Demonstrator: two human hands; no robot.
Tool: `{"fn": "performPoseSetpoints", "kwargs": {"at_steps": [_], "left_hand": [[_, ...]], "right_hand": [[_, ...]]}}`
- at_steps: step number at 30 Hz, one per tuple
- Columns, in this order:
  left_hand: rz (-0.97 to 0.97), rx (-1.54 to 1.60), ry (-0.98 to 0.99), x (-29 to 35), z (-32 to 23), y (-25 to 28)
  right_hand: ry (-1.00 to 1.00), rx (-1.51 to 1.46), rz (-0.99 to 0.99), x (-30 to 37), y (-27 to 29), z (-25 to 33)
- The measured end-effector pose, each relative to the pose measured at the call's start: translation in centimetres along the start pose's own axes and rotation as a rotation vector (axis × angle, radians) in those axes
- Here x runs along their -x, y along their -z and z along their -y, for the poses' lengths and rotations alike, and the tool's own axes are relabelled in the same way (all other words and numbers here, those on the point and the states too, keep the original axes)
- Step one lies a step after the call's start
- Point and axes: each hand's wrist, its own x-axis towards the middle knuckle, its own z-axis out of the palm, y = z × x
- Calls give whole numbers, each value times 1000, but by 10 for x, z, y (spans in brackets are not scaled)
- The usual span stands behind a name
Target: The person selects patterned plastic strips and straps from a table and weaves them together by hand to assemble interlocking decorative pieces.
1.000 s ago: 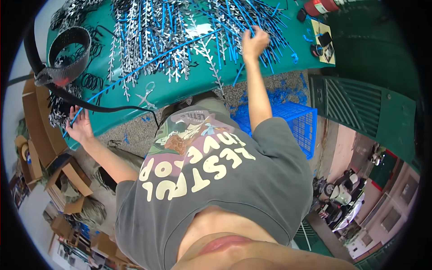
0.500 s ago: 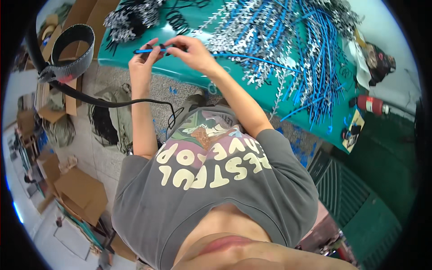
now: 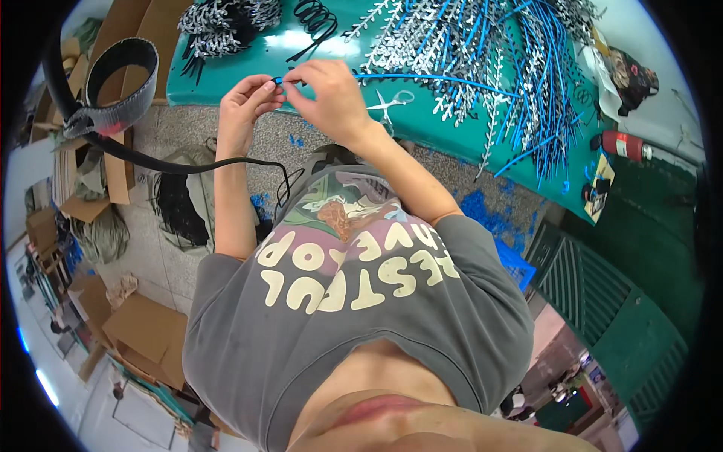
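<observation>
Near the front edge of the green table (image 3: 196, 87), my two hands meet around the end of a thin blue stem (image 3: 422, 77). My left hand (image 3: 242, 107) pinches the blue tip, where a small dark piece shows between the fingers. My right hand (image 3: 328, 96) closes on the stem just beside it, thumb and forefinger together. From my right hand the stem runs rightward toward a heap of blue stems (image 3: 544, 98) and silver leafy sprigs (image 3: 444, 68). White-handled scissors (image 3: 392, 104) lie on the table right of my right hand.
Black coils (image 3: 316, 26) and a silver-and-black bundle (image 3: 226, 30) lie at the far left of the table. A red bottle (image 3: 623, 145) stands at the right. A black cable (image 3: 181, 175) crosses on the left. Cardboard boxes (image 3: 147, 331) and blue scraps (image 3: 482, 212) are on the floor.
My hands have drawn closer together, and less blue stem shows past my left fingers. The view has shifted, so the scissors now show more fully beside my right wrist.
</observation>
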Motion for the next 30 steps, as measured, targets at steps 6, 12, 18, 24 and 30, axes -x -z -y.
{"fn": "performPoseSetpoints", "kwargs": {"at_steps": [6, 12, 18, 24, 30], "left_hand": [[96, -127, -139, -2, 5, -11], [101, -298, -244, -4, 9, -18], [121, -271, -288, -10, 22, -14], [92, -104, -204, -10, 23, -20], [39, -145, -216, -10, 19, -36]], "right_hand": [[-123, -7, -46, 8, 3, 10], [-138, 101, -66, 11, 4, 8], [-225, -79, -169, 19, -7, -4], [-430, -367, -169, 21, -1, -7], [-259, -196, -61, 16, 18, -16]]}}
